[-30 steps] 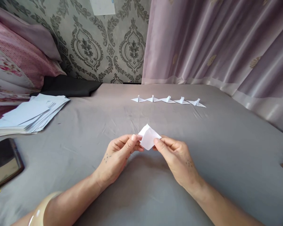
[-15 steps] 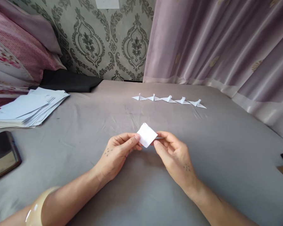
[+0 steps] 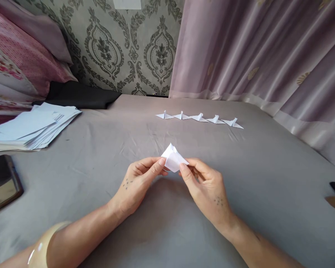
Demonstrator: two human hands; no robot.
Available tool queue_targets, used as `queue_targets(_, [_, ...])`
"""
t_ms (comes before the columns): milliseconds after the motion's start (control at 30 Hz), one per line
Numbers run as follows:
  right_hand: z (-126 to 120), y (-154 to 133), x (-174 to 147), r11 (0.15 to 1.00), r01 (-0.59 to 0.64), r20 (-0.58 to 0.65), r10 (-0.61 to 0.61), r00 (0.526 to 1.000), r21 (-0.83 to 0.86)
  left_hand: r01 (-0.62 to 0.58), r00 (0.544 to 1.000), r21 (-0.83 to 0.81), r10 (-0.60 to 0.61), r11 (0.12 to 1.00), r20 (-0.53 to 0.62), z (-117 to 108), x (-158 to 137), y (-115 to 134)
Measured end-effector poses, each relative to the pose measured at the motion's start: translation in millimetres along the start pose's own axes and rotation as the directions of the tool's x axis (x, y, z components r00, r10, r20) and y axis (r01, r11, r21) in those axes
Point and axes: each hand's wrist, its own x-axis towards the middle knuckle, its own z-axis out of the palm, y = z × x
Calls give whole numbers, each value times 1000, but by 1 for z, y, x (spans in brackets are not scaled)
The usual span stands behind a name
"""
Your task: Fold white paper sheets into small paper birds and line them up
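A small folded piece of white paper is held up between my two hands, above the grey cloth. Its front layer bends away from the layer behind, so a fold shows near its top. My left hand pinches the paper's left corner between thumb and fingers. On the other side, my right hand grips the right corner, its thumb in front and its fingers behind. Farther back, several folded white paper birds stand in a row with their wingtips close together.
A stack of white paper lies at the left, with a dark phone nearer me. Behind the stack is a folded black cloth. Grey cloth covers the surface. Pinkish curtains hang at the right.
My right thumb has moved onto the front of the paper's right corner. The paper's flat diamond face now bends, and its layers have parted near the top.
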Motion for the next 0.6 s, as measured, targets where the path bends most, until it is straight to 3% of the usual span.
queue_targets(100, [0,-1,-2,990,143,34,-142,989,-19,-37,999,-48,37,998,12,-1,2,-2])
queue_targets(200, [-4,-3,-3,970,243,67,-243,968,5,-171,985,-8,171,985,2,-3,3,-2])
queue_targets(400, [-15,-12,1,984,-55,157,29,987,167,-508,854,242,520,827,15,-7,-2,2])
queue_targets(500, [-16,-13,2,988,-27,150,4,989,155,-543,828,278,560,793,19,-9,-3,0])
queue_targets(600, [-11,-10,0,994,95,27,-97,995,62,-509,847,281,531,814,-3,-9,-3,-1])
